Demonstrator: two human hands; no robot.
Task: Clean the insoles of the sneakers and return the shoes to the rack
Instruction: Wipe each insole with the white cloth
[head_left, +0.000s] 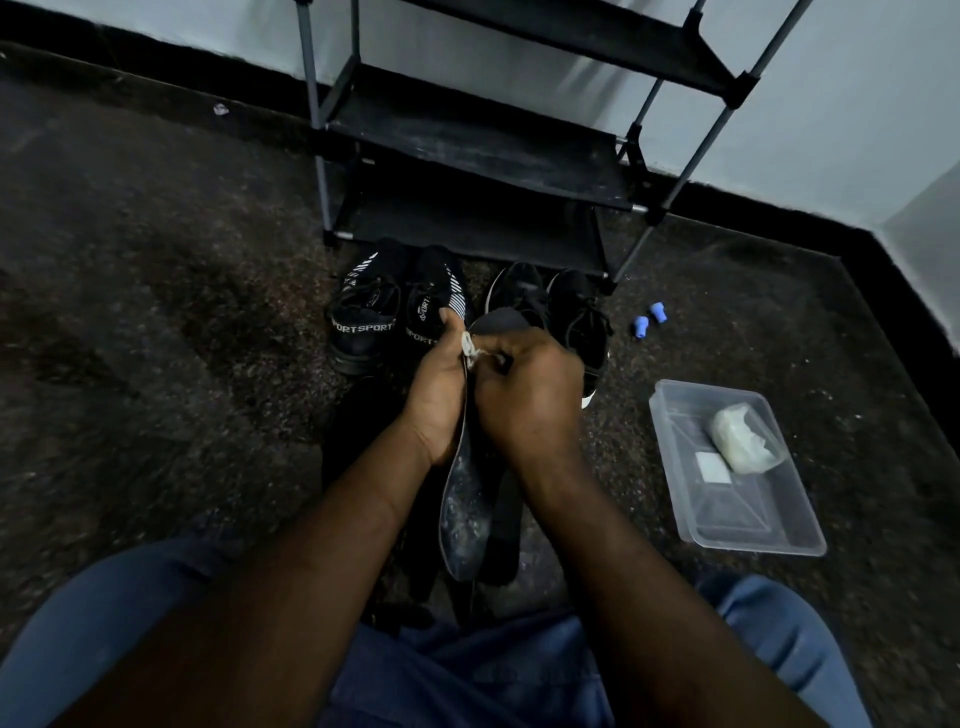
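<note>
We grip the insole (464, 512) in our left hand (439, 395), while our right hand (530, 397) pinches a white wipe (469, 349) against it. Right of the hands sits a plastic tub (743, 514) on the floor. Just beyond them stand the sneakers (363, 322), then the rack (467, 140).

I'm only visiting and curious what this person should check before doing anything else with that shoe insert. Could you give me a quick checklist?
1. Left hand grips the dark grey foam insole: ok.
2. Right hand pinches the small white wipe at its edge: ok.
3. Insole surface clean: not ok, pale specks on its near half.
4. Second dark insole on the floor cleaned: cannot tell.
5. Two black sneaker pairs on the black tube-framed rack: not ok, they stand on the floor before it.
</note>
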